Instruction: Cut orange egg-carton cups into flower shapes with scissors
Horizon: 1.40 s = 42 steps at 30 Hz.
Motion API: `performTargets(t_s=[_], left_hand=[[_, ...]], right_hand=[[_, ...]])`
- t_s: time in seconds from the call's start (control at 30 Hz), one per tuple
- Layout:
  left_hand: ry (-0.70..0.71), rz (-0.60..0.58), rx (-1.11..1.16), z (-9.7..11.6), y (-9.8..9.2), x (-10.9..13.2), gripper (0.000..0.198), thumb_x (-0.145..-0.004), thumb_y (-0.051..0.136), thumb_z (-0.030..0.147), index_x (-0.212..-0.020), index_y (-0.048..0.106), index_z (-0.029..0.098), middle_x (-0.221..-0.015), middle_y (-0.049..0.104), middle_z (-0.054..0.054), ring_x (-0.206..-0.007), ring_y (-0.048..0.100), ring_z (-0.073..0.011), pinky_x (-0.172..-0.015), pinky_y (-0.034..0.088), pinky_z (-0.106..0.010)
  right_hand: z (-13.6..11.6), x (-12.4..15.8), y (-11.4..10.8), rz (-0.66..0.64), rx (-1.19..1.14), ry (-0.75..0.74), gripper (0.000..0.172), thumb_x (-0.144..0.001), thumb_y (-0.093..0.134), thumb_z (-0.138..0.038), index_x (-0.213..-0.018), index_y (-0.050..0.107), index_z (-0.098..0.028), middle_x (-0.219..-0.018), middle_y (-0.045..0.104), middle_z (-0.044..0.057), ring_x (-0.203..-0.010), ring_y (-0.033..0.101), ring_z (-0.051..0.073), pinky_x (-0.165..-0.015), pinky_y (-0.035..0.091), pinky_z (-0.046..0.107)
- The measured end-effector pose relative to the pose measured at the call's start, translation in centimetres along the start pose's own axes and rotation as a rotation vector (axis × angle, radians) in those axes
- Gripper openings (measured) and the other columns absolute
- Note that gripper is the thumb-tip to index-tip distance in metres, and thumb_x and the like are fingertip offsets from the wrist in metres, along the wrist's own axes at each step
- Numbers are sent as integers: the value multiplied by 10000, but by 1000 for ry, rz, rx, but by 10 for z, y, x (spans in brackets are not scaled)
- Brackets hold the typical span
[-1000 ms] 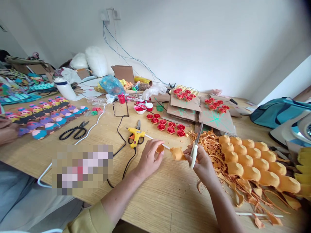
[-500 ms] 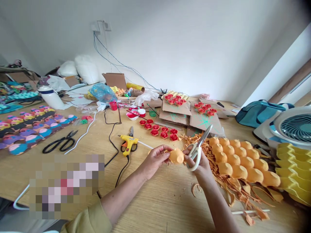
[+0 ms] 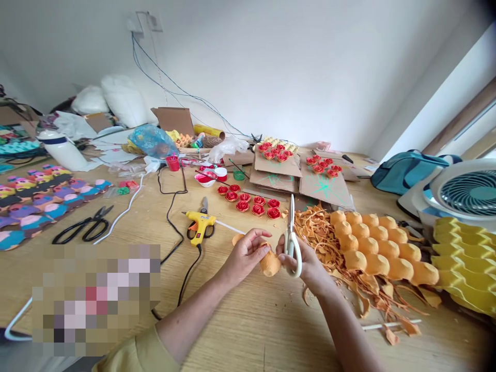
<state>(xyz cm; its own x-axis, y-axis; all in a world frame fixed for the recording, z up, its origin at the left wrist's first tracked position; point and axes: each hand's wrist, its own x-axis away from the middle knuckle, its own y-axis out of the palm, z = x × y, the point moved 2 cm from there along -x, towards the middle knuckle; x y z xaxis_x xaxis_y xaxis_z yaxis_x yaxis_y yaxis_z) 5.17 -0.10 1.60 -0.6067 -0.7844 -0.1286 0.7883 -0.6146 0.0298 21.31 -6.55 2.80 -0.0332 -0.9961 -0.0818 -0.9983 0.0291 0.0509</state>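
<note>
My left hand [image 3: 246,253] pinches an orange egg-carton cup [image 3: 270,263] just above the wooden table [image 3: 240,320]. My right hand [image 3: 306,261] grips white-handled scissors [image 3: 291,232], blades closed and pointing up and away, and also touches the cup. A small orange piece [image 3: 237,238] lies on the table beside my left hand. To the right lies an orange egg tray [image 3: 382,248], bumps up, with a heap of orange cut strips [image 3: 313,227] around it.
A yellow glue gun [image 3: 200,222] with a black cord, black scissors [image 3: 83,227], red paper roses [image 3: 250,199], more roses on cardboard [image 3: 323,186], coloured foam figures [image 3: 42,199], a yellow tray stack [image 3: 465,258], a fan [image 3: 463,194] and a blue bag [image 3: 406,168] surround the hands.
The orange cup came from my right hand's side into both hands. The scissors swung from tilted right to upright, and the view turned right.
</note>
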Motion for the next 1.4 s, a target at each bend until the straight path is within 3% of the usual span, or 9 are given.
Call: performTargets(t_s=[0.17,0.23,0.33,0.57,0.87,1.03,1.23,1.4], left_hand=[[3,59,75,1,0,1,576,-787,690,551,-1223,510,221,-1217,590,-109,-1140,588,-237,-915,513,-342],[-29,-1,168,-2,3,1,652,-754,720,570,-1254,485,224,-1259,568,-119,-1127,605,-249,-888,538,-359],[-78,-66,275,-4,6,2,598,-772,729,520,-1235,503,215,-1263,574,-115,-1071,634,-245,-828,565,-359],[-84,-22,375,-3,2,3,457,-793,760,341,-1186,575,199,-1279,597,-102,-1034,645,-212,-816,553,-318],[-169,-110,885,1,-8,-1,415,-826,680,333,-1205,599,186,-1160,695,-116,-831,689,-185,-714,477,-266],[-197,-126,942,-4,-8,-1,468,-810,714,374,-1218,614,168,-1032,708,-92,-755,647,-157,-677,439,-257],[-283,-99,1038,-4,-12,-2,359,-825,660,348,-1106,653,124,-994,703,-120,-668,594,-133,-624,401,-249],[-297,-86,1166,4,-17,0,257,-800,617,265,-989,671,100,-894,671,-87,-521,428,-58,-533,325,-211]], right_hand=[[8,1,4,200,-70,-99,339,-753,779,-429,-928,544,-257,-801,585,-31,-568,417,96,-489,354,226],[8,2,6,257,-62,-133,313,-782,758,-421,-925,535,-255,-816,585,-28,-576,419,95,-500,364,225],[6,4,9,275,-26,-156,294,-800,744,-424,-905,536,-245,-800,578,-26,-568,423,92,-504,372,225],[7,6,13,231,4,-168,284,-822,728,-420,-953,544,-248,-860,596,-15,-552,433,83,-486,373,221],[14,7,4,299,198,-202,250,-852,694,-382,-991,545,-238,-882,601,3,-726,534,141,-616,431,252],[10,9,10,245,269,-221,213,-887,642,-386,-982,527,-234,-852,575,-2,-722,516,143,-603,407,255],[6,10,10,214,422,-259,181,-926,544,-399,-988,531,-229,-829,545,-2,-754,488,160,-680,418,286],[7,9,11,144,484,-232,202,-934,508,-406,-997,534,-215,-793,541,-8,-717,484,158,-666,415,284]])
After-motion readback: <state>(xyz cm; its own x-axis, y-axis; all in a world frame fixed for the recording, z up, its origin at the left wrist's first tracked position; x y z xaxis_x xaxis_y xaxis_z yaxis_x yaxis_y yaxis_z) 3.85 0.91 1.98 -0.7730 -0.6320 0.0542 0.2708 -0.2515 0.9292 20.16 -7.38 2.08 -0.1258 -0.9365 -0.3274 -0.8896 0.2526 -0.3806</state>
